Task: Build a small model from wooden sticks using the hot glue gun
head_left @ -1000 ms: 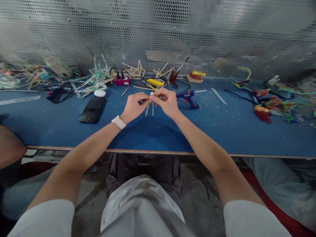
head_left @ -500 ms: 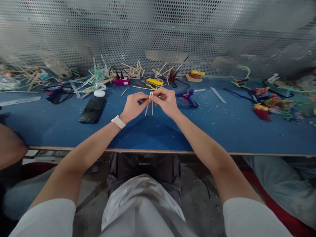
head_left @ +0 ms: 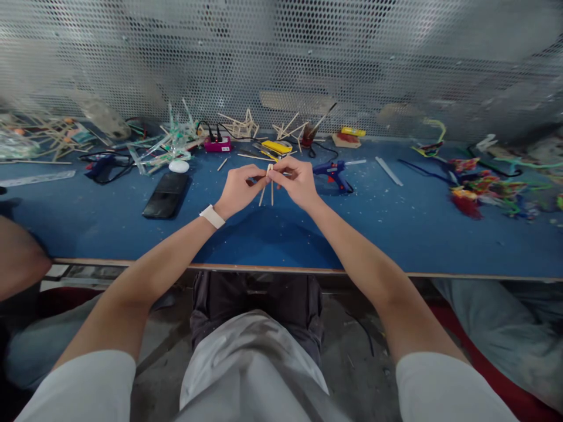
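Observation:
Thin wooden sticks (head_left: pixel 271 194) meet at the top between my two hands, their lower ends splayed downward over the blue table. My left hand (head_left: pixel 241 186) pinches them from the left, a pale band around its wrist. From the right, my right hand (head_left: pixel 297 179) grips the same joined top with thumb and fingers. The fingertips nearly touch, and part of the join is hidden behind them. A blue glue gun (head_left: pixel 335 172) lies just right of my right hand. Behind the hands rests a yellow tool (head_left: pixel 276 146), perhaps a cutter.
On the blue table (head_left: pixel 396 234), a black phone (head_left: pixel 166 196) and a white oval case (head_left: pixel 178 167) lie left. A purple power strip (head_left: pixel 217 144), stick frames (head_left: pixel 244 126) and a jar (head_left: pixel 308 136) line the back by the perforated panel. Colourful craft pieces (head_left: pixel 479 186) lie right. People sit on both sides.
Both hands keep their pinch on the sticks with almost no movement. The view has shifted very slightly.

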`<move>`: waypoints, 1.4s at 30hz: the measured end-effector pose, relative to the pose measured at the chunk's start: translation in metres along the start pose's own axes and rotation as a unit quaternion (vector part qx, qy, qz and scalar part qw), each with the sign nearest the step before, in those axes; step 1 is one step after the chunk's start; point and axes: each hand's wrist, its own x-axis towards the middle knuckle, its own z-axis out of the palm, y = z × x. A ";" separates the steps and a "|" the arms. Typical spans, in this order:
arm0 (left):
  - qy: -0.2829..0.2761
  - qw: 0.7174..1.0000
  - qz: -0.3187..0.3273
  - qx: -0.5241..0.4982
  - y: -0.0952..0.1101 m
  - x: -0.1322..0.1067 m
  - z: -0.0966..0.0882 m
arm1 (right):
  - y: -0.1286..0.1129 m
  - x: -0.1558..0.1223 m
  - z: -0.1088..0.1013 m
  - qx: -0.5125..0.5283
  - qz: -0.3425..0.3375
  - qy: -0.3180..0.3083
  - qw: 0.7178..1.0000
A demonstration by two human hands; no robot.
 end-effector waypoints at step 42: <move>-0.001 1.000 0.003 0.008 0.002 0.000 0.001 | 0.002 0.000 0.000 0.019 0.007 -0.003 1.000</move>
